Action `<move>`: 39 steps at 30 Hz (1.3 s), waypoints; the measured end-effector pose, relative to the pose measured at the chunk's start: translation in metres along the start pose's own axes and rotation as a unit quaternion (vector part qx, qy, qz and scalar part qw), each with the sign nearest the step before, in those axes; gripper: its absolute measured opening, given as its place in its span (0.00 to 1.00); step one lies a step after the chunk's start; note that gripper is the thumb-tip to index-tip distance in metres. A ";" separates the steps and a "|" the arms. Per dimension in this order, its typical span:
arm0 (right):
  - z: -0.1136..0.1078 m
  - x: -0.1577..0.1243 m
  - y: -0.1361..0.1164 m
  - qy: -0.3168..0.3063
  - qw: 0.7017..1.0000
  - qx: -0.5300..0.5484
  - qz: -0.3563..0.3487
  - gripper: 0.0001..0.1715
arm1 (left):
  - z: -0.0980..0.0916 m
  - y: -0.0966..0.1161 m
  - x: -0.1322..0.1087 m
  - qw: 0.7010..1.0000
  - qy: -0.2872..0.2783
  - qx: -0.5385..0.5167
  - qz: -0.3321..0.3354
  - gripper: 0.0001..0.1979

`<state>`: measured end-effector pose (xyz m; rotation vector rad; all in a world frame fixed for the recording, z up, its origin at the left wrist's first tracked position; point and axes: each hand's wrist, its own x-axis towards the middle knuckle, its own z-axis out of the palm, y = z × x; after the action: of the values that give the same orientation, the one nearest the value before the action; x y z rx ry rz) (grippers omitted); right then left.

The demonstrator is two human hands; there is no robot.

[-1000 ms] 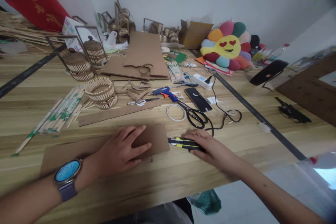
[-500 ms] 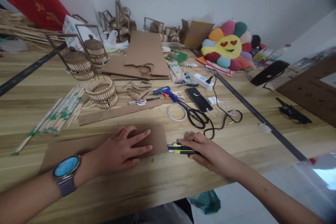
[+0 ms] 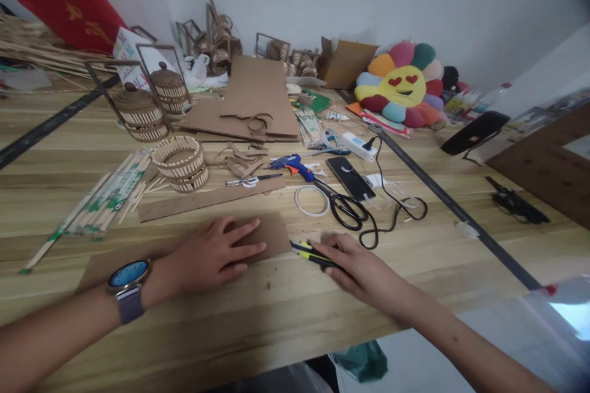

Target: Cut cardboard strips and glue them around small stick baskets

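My left hand (image 3: 219, 255) lies spread on a brown cardboard piece (image 3: 271, 236), fingers apart and pressing it to the wooden table. My right hand (image 3: 348, 264) is closed around a yellow and black utility knife (image 3: 310, 253). The knife's tip points left and is at the right edge of the cardboard; whether it touches cannot be made out. Just beyond lies a long, narrow cardboard strip (image 3: 207, 199). A round basket of wooden sticks (image 3: 180, 163) stands behind the strip.
Behind my right hand lie black scissors (image 3: 348, 209), a white ring (image 3: 312, 201), a phone (image 3: 350, 177) and a blue glue gun (image 3: 292, 166). Bundled sticks (image 3: 110, 193) are at left. Cardboard sheets (image 3: 255, 89) and a flower cushion (image 3: 401, 86) sit farther back.
The cardboard under my left hand has shifted slightly away from me and left. My right hand has moved slightly left, and the knife has turned to a more slanted angle.
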<state>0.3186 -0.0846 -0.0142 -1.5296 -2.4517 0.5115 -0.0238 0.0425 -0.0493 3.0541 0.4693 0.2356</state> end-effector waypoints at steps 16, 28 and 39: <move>0.004 0.011 0.008 0.032 0.997 -0.071 -0.024 0.26 | 0.004 0.002 0.001 0.998 0.010 -0.027 -0.057 0.22; 0.015 -0.006 -0.008 0.053 0.996 -0.075 0.022 0.25 | 0.001 0.005 0.002 0.997 0.005 -0.028 -0.065 0.21; 0.001 0.018 0.002 0.044 0.994 -0.071 0.065 0.23 | 0.005 0.017 0.026 0.988 -0.006 -0.031 -0.153 0.22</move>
<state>0.3114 -0.0676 -0.0162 -1.7367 -2.3791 0.2881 0.0069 0.0342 -0.0499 2.8685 0.8980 0.2118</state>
